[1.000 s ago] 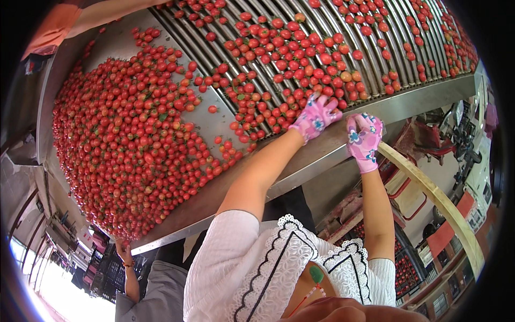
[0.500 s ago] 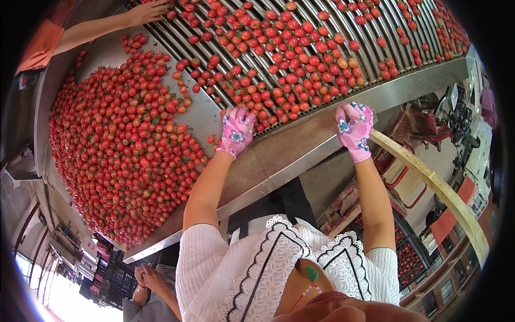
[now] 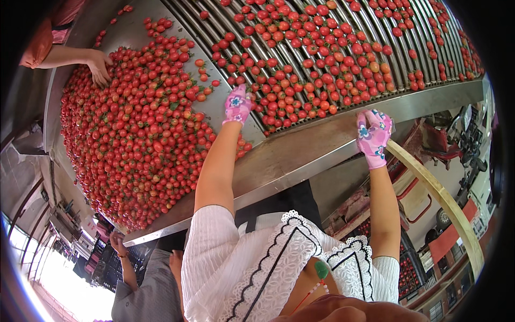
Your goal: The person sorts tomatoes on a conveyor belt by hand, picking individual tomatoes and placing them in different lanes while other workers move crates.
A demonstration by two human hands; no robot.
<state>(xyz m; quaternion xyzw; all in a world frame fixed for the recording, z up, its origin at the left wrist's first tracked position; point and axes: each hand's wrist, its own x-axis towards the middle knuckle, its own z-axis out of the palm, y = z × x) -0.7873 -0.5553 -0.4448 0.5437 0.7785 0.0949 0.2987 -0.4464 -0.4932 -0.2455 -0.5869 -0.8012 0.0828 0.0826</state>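
My left hand (image 3: pixel 237 106), in a pink flowered glove, is over the bare metal strip at the left edge of the roller conveyor (image 3: pixel 370 48). Its fingers are curled in beside several small red tomatoes (image 3: pixel 289 100) on the rollers; whatever they hold is hidden. Gloved alike, my right hand (image 3: pixel 374 134) is closed at the metal ledge (image 3: pixel 322 140) along the conveyor's near side, fingers bent over its edge. A large heap of cherry tomatoes (image 3: pixel 139 134) fills the metal tray to the left of my left hand.
Another person's bare hand (image 3: pixel 100 67) reaches into the heap at the far left. A second person's hand (image 3: pixel 118 244) shows below the tray's corner. A curved pale wooden strip (image 3: pixel 440 193) runs down from beside my right hand. Dark crates (image 3: pixel 410 263) with tomatoes stand below right.
My left hand has moved left and away from me, from the near ledge to the metal strip. The far person's hand has gone from the rollers to the heap. My right hand stays at the ledge.
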